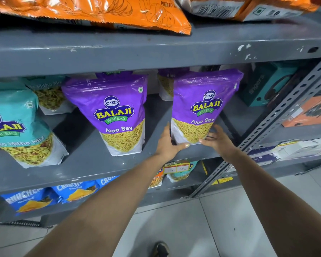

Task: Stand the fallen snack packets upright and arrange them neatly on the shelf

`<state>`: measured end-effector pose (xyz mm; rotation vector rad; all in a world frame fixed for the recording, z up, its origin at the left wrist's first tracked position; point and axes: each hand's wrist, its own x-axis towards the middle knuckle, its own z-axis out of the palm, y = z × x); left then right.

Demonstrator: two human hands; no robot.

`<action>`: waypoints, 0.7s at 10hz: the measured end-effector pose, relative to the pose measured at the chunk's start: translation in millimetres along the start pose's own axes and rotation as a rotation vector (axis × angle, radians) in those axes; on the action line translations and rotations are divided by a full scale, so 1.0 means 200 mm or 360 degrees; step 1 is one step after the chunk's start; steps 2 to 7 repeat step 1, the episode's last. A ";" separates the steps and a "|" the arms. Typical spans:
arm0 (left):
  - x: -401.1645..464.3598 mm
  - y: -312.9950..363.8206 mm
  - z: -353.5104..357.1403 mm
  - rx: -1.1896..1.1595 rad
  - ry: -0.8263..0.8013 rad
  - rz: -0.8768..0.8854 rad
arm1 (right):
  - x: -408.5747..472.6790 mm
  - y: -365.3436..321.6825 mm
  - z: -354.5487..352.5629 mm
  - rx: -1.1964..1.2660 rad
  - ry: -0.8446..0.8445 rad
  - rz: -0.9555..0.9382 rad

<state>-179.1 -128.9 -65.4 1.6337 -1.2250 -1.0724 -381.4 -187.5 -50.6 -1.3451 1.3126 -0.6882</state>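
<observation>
You have a single view, worn on your head, looking forward and down at a grey metal shelf [119, 169] from close range, with both forearms reaching in from the bottom edge. The wide lens bends the shelf edges and tilts the whole rack, so the boards slope from left to right. The middle shelf fills the centre of the frame; the underside and front lip of the upper shelf [137, 52] cross the top, and the tiled floor [202, 229] shows at the bottom. With only one camera, no second view overlaps.
</observation>
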 end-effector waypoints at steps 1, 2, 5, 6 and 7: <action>-0.12 -0.10 -0.03 0.0016 0.0107 0.0066 | -0.06 0.02 0.05 0.0172 0.0081 0.0014; -0.12 -0.10 -0.03 0.0016 0.0107 0.0066 | -0.06 0.02 0.05 0.0172 0.0081 0.0014; -0.12 -0.10 -0.03 0.0016 0.0107 0.0066 | -0.06 0.02 0.05 0.0172 0.0081 0.0014; -0.12 -0.10 -0.03 0.0016 0.0107 0.0066 | -0.06 0.02 0.05 0.0172 0.0081 0.0014; -0.12 -0.10 -0.03 0.0016 0.0107 0.0066 | -0.06 0.02 0.05 0.0172 0.0081 0.0014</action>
